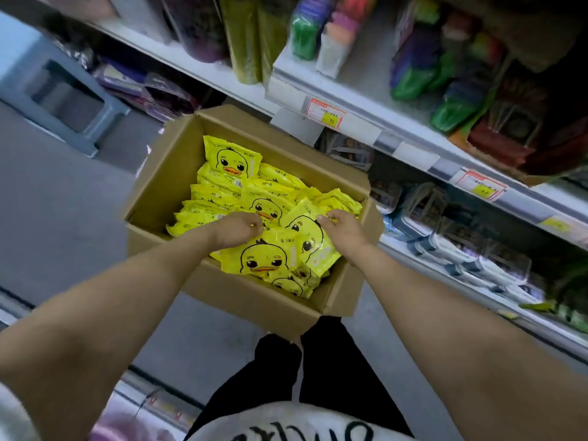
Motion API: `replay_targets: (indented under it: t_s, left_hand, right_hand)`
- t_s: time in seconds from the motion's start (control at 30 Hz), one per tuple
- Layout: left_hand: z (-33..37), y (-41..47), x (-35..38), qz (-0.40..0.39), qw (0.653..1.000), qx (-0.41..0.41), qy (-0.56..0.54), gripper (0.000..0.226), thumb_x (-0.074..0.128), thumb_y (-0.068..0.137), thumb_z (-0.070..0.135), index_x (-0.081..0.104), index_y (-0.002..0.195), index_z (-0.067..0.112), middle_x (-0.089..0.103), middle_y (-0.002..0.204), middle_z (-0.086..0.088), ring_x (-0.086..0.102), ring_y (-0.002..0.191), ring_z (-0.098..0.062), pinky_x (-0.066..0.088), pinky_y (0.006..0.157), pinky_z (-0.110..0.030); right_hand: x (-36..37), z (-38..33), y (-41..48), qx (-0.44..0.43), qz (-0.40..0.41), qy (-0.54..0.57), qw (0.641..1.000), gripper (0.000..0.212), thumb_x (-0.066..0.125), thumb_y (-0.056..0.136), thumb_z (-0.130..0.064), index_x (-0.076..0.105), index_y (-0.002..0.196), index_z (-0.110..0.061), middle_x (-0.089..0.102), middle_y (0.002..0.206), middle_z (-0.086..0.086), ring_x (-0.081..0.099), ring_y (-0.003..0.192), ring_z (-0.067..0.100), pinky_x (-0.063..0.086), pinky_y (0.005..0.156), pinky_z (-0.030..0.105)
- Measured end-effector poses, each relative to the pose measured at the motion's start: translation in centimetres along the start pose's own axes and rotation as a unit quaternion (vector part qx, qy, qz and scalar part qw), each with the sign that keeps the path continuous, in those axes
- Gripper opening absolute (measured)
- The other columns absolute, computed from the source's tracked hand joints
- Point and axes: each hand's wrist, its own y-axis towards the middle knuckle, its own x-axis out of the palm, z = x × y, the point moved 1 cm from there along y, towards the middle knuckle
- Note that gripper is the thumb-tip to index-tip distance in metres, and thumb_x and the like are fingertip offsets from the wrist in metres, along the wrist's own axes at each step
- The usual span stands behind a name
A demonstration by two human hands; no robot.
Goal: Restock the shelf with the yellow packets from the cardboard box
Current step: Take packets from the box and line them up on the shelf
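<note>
An open cardboard box [165, 183] stands on the floor in front of me, filled with several yellow packets [234, 159] printed with a duck face. Both my hands are down inside the box. My left hand [237, 229] has its fingers curled into the packets near the box's middle and grips one. My right hand [342, 227] curls its fingers over the top edge of a tilted yellow packet [305, 230] and grips it. The shelf [410, 144] runs along the right, with white rails and price tags.
The shelves hold green, purple and red goods [423, 78] above and clear-wrapped packs [445, 246] lower down. A blue-grey plastic stool [63, 100] stands on the grey floor at left. My black trousers [318, 377] are just behind the box.
</note>
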Motion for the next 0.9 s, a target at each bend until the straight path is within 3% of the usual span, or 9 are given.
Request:
replay_targets:
  t_s: [0.13,0.2,0.3,0.37,0.43,0.53,0.63,0.8,0.9]
  left_hand:
    - [3.2,-1.7,-2.0,0.036,0.999,0.003,-0.027,0.022,0.048,0.1,0.029,0.063,0.104,0.013,0.06,0.115,-0.006,0.051,0.119,-0.027,0.037,0.096,-0.034]
    - [4.8,-2.7,-3.0,0.034,0.998,0.003,-0.058,0.048,0.052,0.096,0.049,0.06,0.127,0.013,0.051,0.142,-0.003,0.037,0.139,-0.025,0.028,0.11,-0.037]
    - [7.5,-4.4,-3.8,-0.007,0.997,0.008,-0.075,0.075,0.06,0.078,0.069,0.053,0.134,0.019,0.036,0.154,0.0,0.029,0.144,-0.025,0.024,0.115,-0.043]
    - [9.3,-5.1,-4.2,-0.04,0.996,0.016,-0.076,0.071,0.07,0.078,0.057,0.051,0.135,0.02,0.038,0.152,-0.001,0.03,0.142,-0.024,0.026,0.11,-0.036]
    - [11.2,-5.8,-4.5,-0.067,0.995,0.033,-0.061,0.085,0.08,0.071,0.052,0.047,0.142,0.017,0.046,0.146,0.0,0.039,0.137,-0.021,0.031,0.108,-0.031]
    - [14.3,-7.0,-5.6,-0.071,0.994,0.077,-0.014,0.067,0.087,0.064,0.046,0.066,0.122,0.02,0.07,0.117,0.004,0.064,0.112,-0.018,0.046,0.104,-0.037]
    - [17.5,-8.2,-7.1,-0.041,0.992,0.11,0.049,0.066,0.089,0.061,0.046,0.068,0.118,0.02,0.07,0.117,0.003,0.064,0.11,-0.018,0.048,0.102,-0.04]
    - [25.0,-11.2,-9.5,-0.031,0.981,0.175,0.072,0.032,0.084,0.073,0.023,0.073,0.101,0.014,0.076,0.094,-0.004,0.074,0.087,-0.023,0.058,0.086,-0.044]
    - [29.8,-13.3,-10.2,-0.022,0.973,0.21,0.091,0.033,0.082,0.075,0.021,0.073,0.104,0.009,0.076,0.093,-0.007,0.074,0.087,-0.025,0.059,0.084,-0.043]
  right_hand:
    - [-3.3,-1.8,-2.1,0.02,0.032,0.042,0.998,0.074,0.071,0.074,-0.07,0.064,0.125,-0.017,0.059,0.119,-0.004,0.056,0.113,0.015,0.042,0.096,0.028]
    - [-4.8,-2.5,-3.3,0.026,0.04,0.05,0.998,0.092,0.072,0.056,-0.084,0.063,0.125,-0.024,0.06,0.119,-0.008,0.059,0.111,0.017,0.047,0.101,0.035]
    - [-6.6,-2.8,-4.3,0.004,0.031,0.13,0.991,0.073,0.09,0.048,-0.065,0.068,0.101,-0.02,0.073,0.109,-0.001,0.07,0.094,0.018,0.055,0.093,0.037]
    - [-8.0,-3.2,-5.1,-0.007,0.033,0.165,0.986,0.071,0.096,0.037,-0.057,0.068,0.091,-0.02,0.077,0.099,0.002,0.074,0.09,0.023,0.058,0.09,0.046]
    - [-9.6,-4.1,-6.9,-0.023,0.039,0.173,0.984,0.051,0.097,0.052,-0.039,0.069,0.089,-0.017,0.077,0.097,0.006,0.074,0.091,0.027,0.058,0.089,0.049]
    - [-12.4,-5.3,-9.8,-0.055,0.052,0.19,0.979,0.033,0.09,0.071,-0.019,0.074,0.098,-0.009,0.078,0.089,0.006,0.075,0.085,0.027,0.061,0.079,0.04]
    - [-15.4,-6.9,-12.6,-0.102,0.078,0.18,0.975,0.024,0.085,0.077,-0.014,0.074,0.098,-0.011,0.077,0.082,0.001,0.073,0.075,0.022,0.059,0.065,0.029]
    - [-21.9,-9.9,-17.0,-0.163,0.133,0.201,0.957,0.021,0.084,0.076,-0.007,0.075,0.095,-0.011,0.077,0.088,0.012,0.074,0.078,0.028,0.062,0.073,0.042]
    - [-26.0,-11.3,-19.4,-0.2,0.16,0.219,0.942,0.019,0.082,0.078,-0.006,0.075,0.094,-0.011,0.077,0.092,0.013,0.075,0.085,0.031,0.062,0.077,0.046]
